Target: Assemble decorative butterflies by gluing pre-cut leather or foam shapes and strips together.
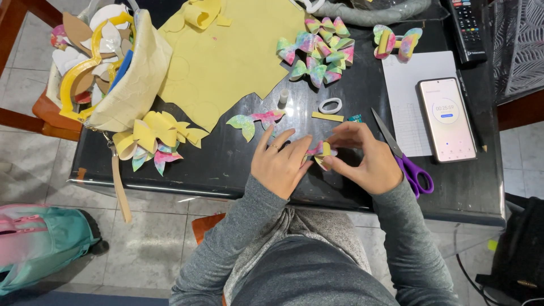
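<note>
Both my hands pinch a small folded bow piece (321, 153) of pastel rainbow and yellow material over the black table (226, 164). My left hand (279, 164) holds its left side with fingers spread and a ring on one finger. My right hand (362, 158) grips its right side with thumb and forefinger. Just beyond my left hand lies a flat rainbow bow cut-out (253, 121). A thin yellow strip (327, 117), a white loop (330, 105) and a small white tube (283, 97) lie ahead of my hands.
Purple-handled scissors (403, 156) lie right of my right hand, beside a white paper (411, 79) and a phone (446, 119). A yellow sheet (226, 56), several finished bows (320, 48), yellow bows (156, 136) and a cream bag (133, 79) sit further back. A remote (466, 25) lies far right.
</note>
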